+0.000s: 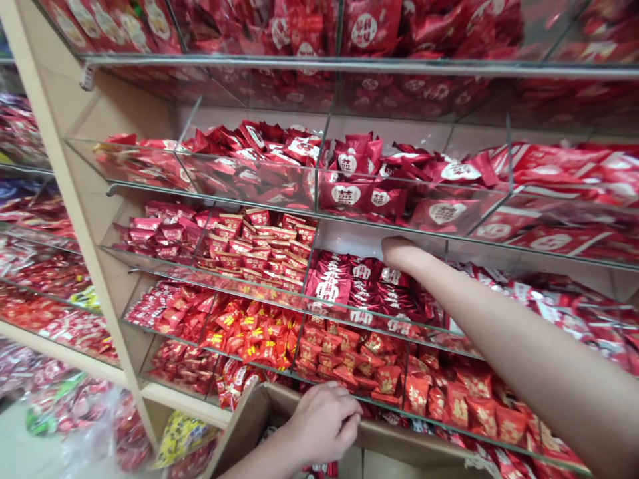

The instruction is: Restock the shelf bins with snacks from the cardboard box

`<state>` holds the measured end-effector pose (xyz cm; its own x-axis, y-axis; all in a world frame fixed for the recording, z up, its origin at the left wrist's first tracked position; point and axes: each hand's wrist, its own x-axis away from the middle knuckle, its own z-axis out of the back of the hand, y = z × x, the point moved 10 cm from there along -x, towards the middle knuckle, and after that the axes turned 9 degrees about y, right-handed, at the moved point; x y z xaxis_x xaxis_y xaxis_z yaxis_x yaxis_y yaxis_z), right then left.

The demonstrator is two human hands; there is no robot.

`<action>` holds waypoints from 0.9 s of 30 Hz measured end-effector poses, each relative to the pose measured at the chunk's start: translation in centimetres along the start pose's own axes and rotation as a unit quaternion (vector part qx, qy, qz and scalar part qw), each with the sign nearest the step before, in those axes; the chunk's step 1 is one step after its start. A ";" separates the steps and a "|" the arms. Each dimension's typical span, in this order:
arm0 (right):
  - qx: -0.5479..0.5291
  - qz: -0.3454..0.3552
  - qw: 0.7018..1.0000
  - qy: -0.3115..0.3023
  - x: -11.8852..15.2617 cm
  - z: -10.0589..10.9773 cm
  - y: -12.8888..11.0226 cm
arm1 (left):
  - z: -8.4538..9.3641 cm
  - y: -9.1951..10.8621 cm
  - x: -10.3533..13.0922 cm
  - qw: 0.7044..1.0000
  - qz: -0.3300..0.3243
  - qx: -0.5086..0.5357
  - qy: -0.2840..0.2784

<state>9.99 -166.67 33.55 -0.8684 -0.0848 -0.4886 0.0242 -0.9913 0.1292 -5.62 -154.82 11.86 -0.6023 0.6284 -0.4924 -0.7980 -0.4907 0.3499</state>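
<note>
My right hand [399,253] reaches into a shelf compartment, over dark red packets [332,283] with white heart-shaped labels. Its fingers point down behind the packets and are hidden, so I cannot tell whether they hold one. Lower down, my left hand [327,419] is curled closed over an open cardboard box [394,439], beside its far rim. Whatever those fingers hold, if anything, is out of sight. Part of a red packet [324,470] shows in the box below that hand.
Clear shelf fronts [279,293] and dividers separate compartments of red wrapped sweets [254,332]. Above my right hand runs another shelf edge [399,226]. A wooden upright [84,219] stands at the left. Bagged sweets [64,406] and a yellow bag [182,436] lie low at the left.
</note>
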 end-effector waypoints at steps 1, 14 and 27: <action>0.005 0.026 1.000 -0.007 0.3 0.0 -0.9 | 0.0 0.0 0.0 1.000 -0.001 -0.002 0.003; 0.072 0.096 0.990 -0.069 2.3 -3.6 -1.8 | 0.2 0.6 0.1 0.997 -0.046 -0.036 0.047; 0.043 0.106 0.991 -0.061 2.2 -3.3 -3.2 | 0.0 0.8 0.1 0.997 -0.046 -0.057 0.038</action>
<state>9.63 -163.99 29.19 -0.9021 -0.2728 -0.3344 0.1751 -0.9396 0.2942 -6.30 -155.16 12.05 -0.5205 0.6276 -0.5790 -0.8389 -0.5024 0.2096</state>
